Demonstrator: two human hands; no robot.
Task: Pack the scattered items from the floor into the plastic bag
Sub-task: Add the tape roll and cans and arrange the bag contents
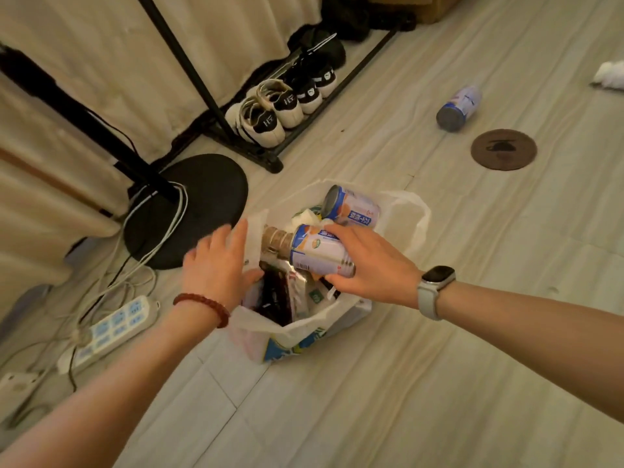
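Cans like the one (pixel 320 251) in the right hand (pixel 368 265) are stiff, smooth and light enough for one hand, but they roll, so a grip around the body, as here, looks like the safe hold. That hand is wrapped over the can's side, fingers curled on top and thumb beneath, holding it on its side just above the open mouth of the plastic bag (pixel 297 336). The left hand (pixel 219 265) is spread, fingers loosely apart, against the bag's left rim (whether it pinches the thin plastic or only pushes it aside I cannot tell).

The bag itself is soft and floppy and will sag unless its mouth is held wide. It stands on the floor (pixel 439 366), already fairly full: a second can (pixel 351 207) lies at its far side beside a cardboard tube (pixel 277 239) and some wrappers.

Another can (pixel 459 108) lies on its side well apart on the floor to the upper right, with something white (pixel 609 76) farther off, both apparently not yet packed.
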